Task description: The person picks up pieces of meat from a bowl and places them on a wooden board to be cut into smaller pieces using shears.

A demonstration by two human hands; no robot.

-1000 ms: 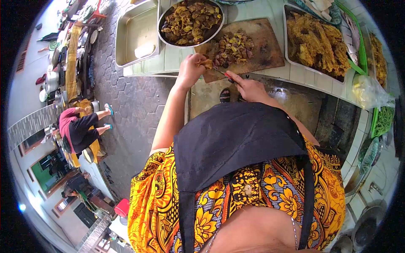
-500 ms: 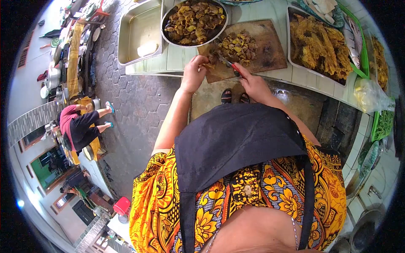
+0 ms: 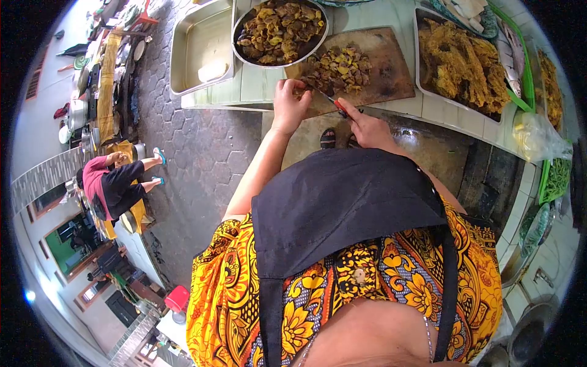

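My right hand [image 3: 369, 127] is wrapped round the red handle of a knife [image 3: 340, 107], whose blade points up and left toward my other hand. My left hand [image 3: 290, 105] is pinched on a small brown piece of food at the near left corner of the wooden cutting board [image 3: 388, 76]. Chopped brown and yellow pieces [image 3: 343, 68] lie in a pile on the board, just beyond the blade. Left of the board, a round bowl [image 3: 281, 32] holds larger brown pieces.
An empty-looking metal tray [image 3: 205, 43] with a white item stands left. Right are a tray of fried food [image 3: 461, 67], fish [image 3: 512, 58] and a plastic bag [image 3: 538, 137]. A person in a red shirt [image 3: 96, 177] bends over at far left.
My left hand has shifted slightly right and is turned more upright. My right hand and the knife have moved a little down, with the blade still near the left fingers.
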